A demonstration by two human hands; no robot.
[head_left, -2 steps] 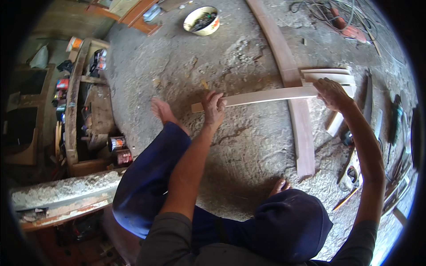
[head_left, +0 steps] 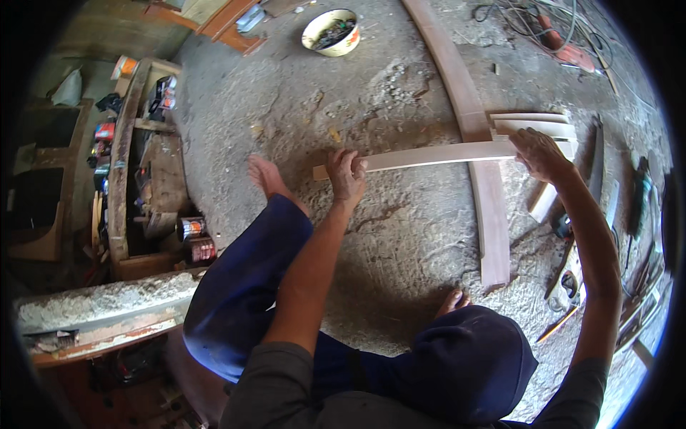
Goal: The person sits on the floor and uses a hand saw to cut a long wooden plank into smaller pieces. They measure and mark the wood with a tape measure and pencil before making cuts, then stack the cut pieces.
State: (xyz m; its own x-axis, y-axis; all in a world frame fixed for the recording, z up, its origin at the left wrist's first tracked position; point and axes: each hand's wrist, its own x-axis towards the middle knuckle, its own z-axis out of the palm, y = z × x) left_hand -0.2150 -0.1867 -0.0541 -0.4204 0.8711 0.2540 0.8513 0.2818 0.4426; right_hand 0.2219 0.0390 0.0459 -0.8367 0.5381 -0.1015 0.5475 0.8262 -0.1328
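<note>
Both my hands hold a long pale wooden slat (head_left: 443, 153) lying crosswise in front of me. My left hand (head_left: 346, 174) is closed round it near its left end, which sticks out a little past the fingers. Toward the right end, my right hand (head_left: 541, 154) grips it, hiding part of that end. Under the slat runs a longer reddish wooden board (head_left: 488, 207), flat on the floor and pointing away from me. Several shorter pale wood pieces (head_left: 536, 127) lie stacked beside my right hand, and another pale piece (head_left: 543, 203) rests below it.
At the right lie a handsaw (head_left: 597, 157), a green-handled tool (head_left: 640, 193), a hand plane (head_left: 567, 281) and a pencil (head_left: 557, 324). A red power tool (head_left: 568, 53) with cables sits far right. A bowl of scraps (head_left: 331, 33) stands at the back; a wooden crate (head_left: 120, 193) is left.
The whole scene has shifted very slightly to the right in the picture. Both hands keep their hold on the slat, with no clear movement against the board.
</note>
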